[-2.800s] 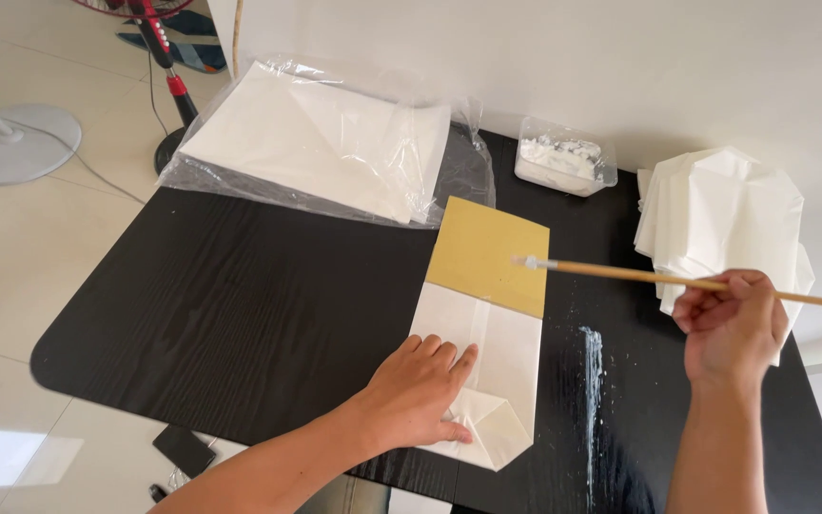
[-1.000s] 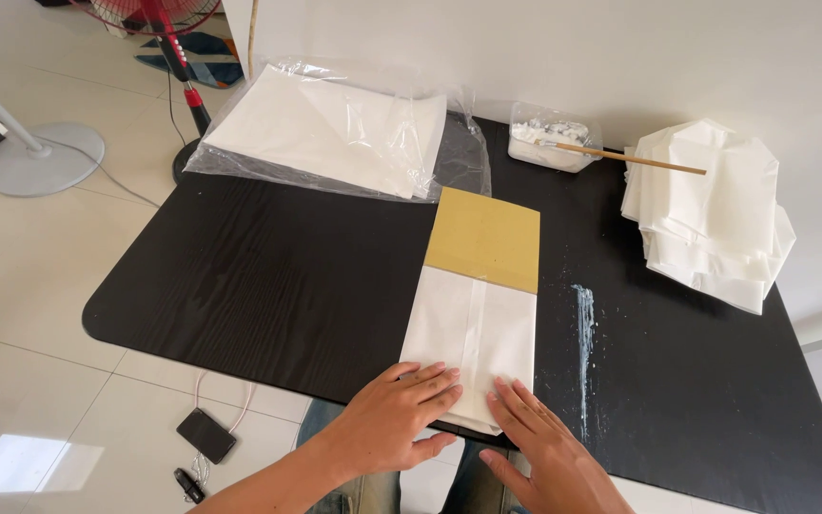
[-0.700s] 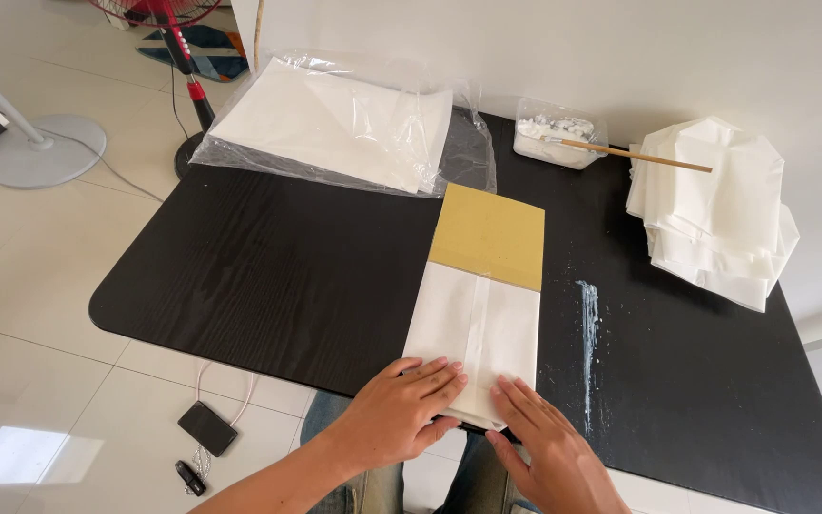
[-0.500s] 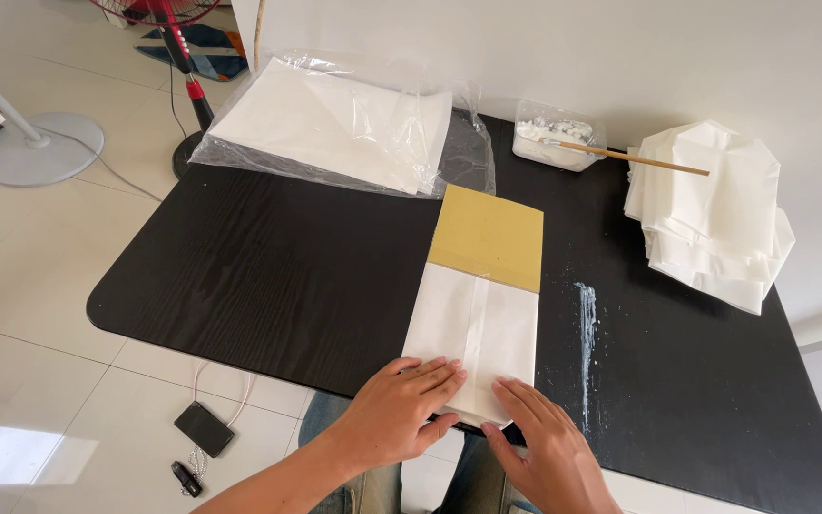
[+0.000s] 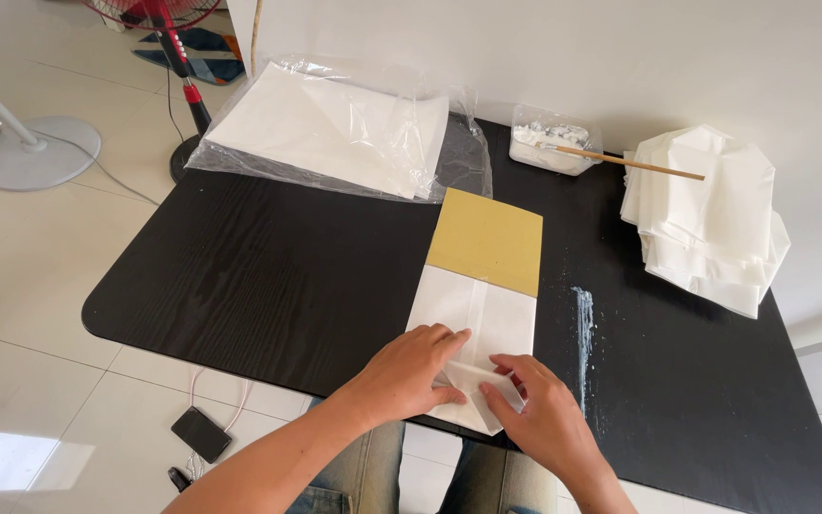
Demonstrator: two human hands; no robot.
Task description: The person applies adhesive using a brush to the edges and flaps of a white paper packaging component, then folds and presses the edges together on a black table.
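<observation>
My left hand lies flat and open, palm down, on the lower end of the white folded paper in the lower middle of the frame, fingers spread and pressing it to the black table. My right hand sits just beside it at the paper's lower right corner, fingers curled loosely onto a folded flap there, touching rather than clasping. A tan cardboard sheet sticks out from under the paper's upper end. In the upper part of the frame a brush rests across a small plastic tub, and stacked white paper sits at right.
</observation>
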